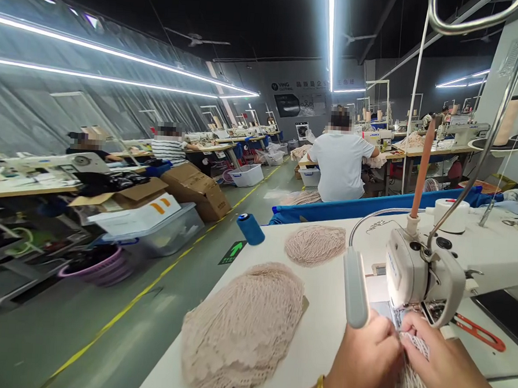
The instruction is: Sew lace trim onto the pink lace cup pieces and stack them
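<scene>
My left hand, with a gold bangle on the wrist, and my right hand meet at the needle of a white sewing machine. Both pinch a piece of beige lace fabric that runs from under the presser foot down toward me. A large pile of the same beige lace lies on the white table to the left of my hands. A smaller pile of lace sits farther back. The machine's lamp hangs just above my left hand.
A blue thread spool stands at the table's far left corner. Red-handled snips lie to the right of the machine. A person in a white shirt sits ahead with their back turned. Boxes and bins line the aisle on the left.
</scene>
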Tool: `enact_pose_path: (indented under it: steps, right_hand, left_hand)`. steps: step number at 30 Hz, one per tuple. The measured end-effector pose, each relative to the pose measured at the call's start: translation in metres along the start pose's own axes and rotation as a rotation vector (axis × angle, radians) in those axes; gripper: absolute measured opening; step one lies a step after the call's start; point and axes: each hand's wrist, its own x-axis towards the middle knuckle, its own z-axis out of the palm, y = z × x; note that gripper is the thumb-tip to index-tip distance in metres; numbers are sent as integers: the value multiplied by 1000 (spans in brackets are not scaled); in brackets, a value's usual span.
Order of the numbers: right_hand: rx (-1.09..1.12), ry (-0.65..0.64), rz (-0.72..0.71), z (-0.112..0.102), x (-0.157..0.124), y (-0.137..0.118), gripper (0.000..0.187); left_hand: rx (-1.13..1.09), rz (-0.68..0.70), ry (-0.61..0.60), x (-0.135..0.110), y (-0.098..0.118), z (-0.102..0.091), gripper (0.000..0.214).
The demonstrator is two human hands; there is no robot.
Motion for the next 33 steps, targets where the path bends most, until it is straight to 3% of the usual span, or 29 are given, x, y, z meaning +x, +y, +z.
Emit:
enact_pose_path:
  steps: [3,9,13,18,23,33]
  right_hand:
    - [-55,16,-58,-5,-1,7,19]
    - [-244,-61,-438,-33,8,12,30]
    - [-299,-70,-557,-43,15,6,39]
    - [-366,-70,-589,-39,14,15,40]
    - [-416,-44,-595,-34,11,30,34]
    - [-257,-6,-469,-35,16,33,36]
  left_hand:
    - [-1,114,20,-1,-3,1,13]
    - [40,149,65,-3,-5,3,11]
    - [101,161,70,-2,-4,3,12]
    - [132,183,73,-1,-8,3,12]
    - [145,145,-18,0,-11,2,13]
    - [187,122,2,1,-8,5,6]
